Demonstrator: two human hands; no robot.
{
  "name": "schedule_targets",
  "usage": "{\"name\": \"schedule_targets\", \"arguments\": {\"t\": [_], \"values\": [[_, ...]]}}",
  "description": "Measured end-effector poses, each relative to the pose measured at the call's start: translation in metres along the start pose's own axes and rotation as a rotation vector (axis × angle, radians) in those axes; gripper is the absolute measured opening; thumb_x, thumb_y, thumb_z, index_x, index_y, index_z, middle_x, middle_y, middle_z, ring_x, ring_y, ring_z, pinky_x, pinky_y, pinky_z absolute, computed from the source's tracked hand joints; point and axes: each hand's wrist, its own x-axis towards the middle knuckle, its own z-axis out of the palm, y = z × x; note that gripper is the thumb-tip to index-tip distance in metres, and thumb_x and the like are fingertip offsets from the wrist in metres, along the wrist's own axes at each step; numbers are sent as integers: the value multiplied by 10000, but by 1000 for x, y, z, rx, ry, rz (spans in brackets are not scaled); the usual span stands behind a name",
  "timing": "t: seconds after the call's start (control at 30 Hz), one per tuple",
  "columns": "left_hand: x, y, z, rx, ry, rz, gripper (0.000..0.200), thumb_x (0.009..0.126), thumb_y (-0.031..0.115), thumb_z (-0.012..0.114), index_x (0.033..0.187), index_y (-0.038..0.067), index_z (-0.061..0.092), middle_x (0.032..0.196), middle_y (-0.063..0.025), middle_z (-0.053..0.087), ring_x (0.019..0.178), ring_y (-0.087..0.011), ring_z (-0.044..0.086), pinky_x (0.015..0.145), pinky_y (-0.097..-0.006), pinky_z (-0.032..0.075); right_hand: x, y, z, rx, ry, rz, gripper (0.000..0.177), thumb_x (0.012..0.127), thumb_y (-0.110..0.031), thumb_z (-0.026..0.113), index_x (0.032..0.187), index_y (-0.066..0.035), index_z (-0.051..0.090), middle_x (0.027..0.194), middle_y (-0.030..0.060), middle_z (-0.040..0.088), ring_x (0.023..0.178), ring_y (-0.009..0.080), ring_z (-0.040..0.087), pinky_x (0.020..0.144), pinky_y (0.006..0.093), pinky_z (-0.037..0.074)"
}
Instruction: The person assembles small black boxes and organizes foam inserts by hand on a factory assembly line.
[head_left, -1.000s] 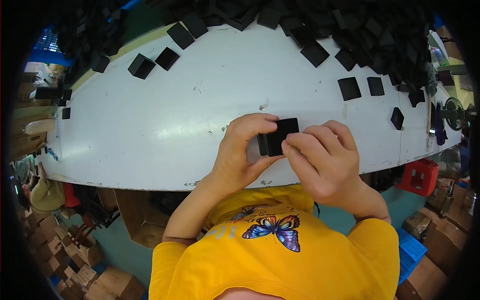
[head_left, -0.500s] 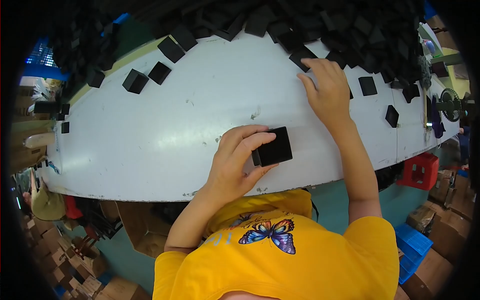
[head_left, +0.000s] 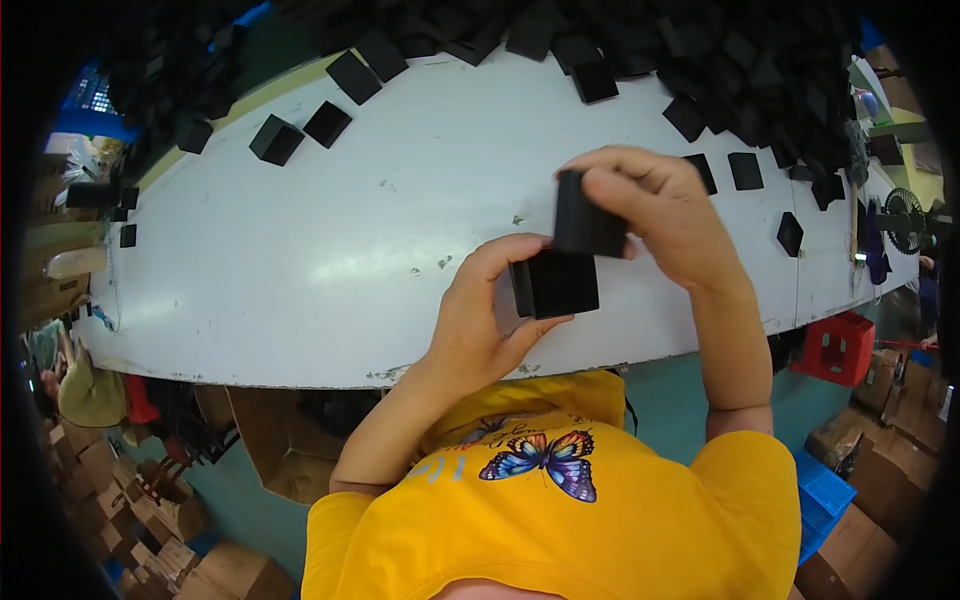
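My left hand is wrapped round a black box close to the table's near edge, thumb below and fingers above. Its dark square face points up toward me. In my right hand is a second black box, gripped with the thumb on its near side and fingers over the far side. This second box overlaps the upper edge of the first in this view. Both stand over the white table.
A big pile of black boxes lines the table's far side. Loose ones lie at the left and at the right. A red stool, a blue crate and cardboard boxes stand on the floor around.
My right hand has come back from the pile toward my left hand, now with a black box in it. The left hand with its box has shifted slightly right.
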Motion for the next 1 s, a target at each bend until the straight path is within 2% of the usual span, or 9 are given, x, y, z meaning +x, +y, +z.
{"name": "schedule_targets", "arguments": {"t": [0.03, 0.13, 0.17, 0.37, 0.57, 0.73, 0.87, 0.9, 1.0], "values": [[-5, -2, 3, -63, 40, -32, 766, 716, 72, 899, 1341, 28, 458, 1312, -145, 535, 1192, -283, 588, 1053, -396, 461, 10, 19, 11, -116, 47, -234, 243, 974, -261, 668, 938, -28, 727, 816, -12, 646, 665, 66, 558, 581, 232, 457], [-7, -2, 4, -14, 46, -33, 849, 723, 76, 904, 1386, 13, 377, 1341, -136, 516, 1218, -264, 571, 1069, -392, 450, 11, 17, 16, -205, -38, -47, 278, 981, -265, 660, 880, -12, 717, 810, 3, 653, 703, 68, 561, 612, 251, 463], [-7, -1, 4, -8, 43, -51, 843, 722, 77, 904, 1383, 16, 384, 1337, -138, 523, 1218, -265, 574, 1068, -391, 452, 9, 15, 18, -274, -30, -88, 293, 981, -259, 656, 863, 3, 706, 796, 25, 641, 730, 80, 563, 635, 257, 453], [-4, 3, 1, 20, 5, -92, 795, 751, 56, 871, 1396, 44, 405, 1289, -141, 583, 1209, -253, 592, 1044, -385, 473, -20, 17, 41, -657, 159, -567, 118, 902, -115, 700, 889, 2, 710, 811, 74, 592, 718, 218, 569, 618, 324, 452], [5, 7, -4, 15, 5, -47, 717, 732, 15, 825, 1373, 76, 508, 1274, -117, 617, 1148, -291, 610, 990, -391, 474, -24, 30, 56, -897, 339, -774, 104, 843, -55, 719, 941, -20, 712, 850, 96, 607, 744, 274, 570, 620, 361, 463], [0, -13, 0, -133, 32, 33, 722, 698, 33, 817, 1370, 121, 568, 1264, -99, 623, 1126, -316, 583, 984, -424, 422, -21, 36, 50, -614, 225, -515, 84, 920, -67, 652, 967, -18, 702, 941, 101, 622, 850, 242, 610, 732, 324, 492], [-9, -27, 18, -81, 150, 172, 622, 695, 80, 884, 1276, 119, 665, 1225, -137, 628, 1070, -296, 622, 869, -368, 525, -18, 54, 54, -342, 185, -463, 166, 1007, -119, 566, 1092, -21, 669, 1071, 98, 633, 981, 186, 615, 868, 282, 483], [-4, -22, 15, -128, 145, 184, 625, 692, 66, 880, 1279, 128, 673, 1219, -162, 626, 1060, -302, 622, 834, -352, 536, -20, 51, 55, -214, 150, -350, 214, 1042, -154, 524, 1177, -20, 621, 1175, 95, 631, 1057, 174, 602, 933, 285, 473], [-6, -22, 9, -80, 62, 149, 599, 729, 197, 881, 1287, 131, 673, 1296, -193, 593, 1158, -333, 592, 940, -398, 506, -25, 58, 54, -2, 82, -241, 286, 1060, -179, 499, 1278, -20, 595, 1256, 90, 615, 1106, 171, 594, 965, 292, 468]]}}
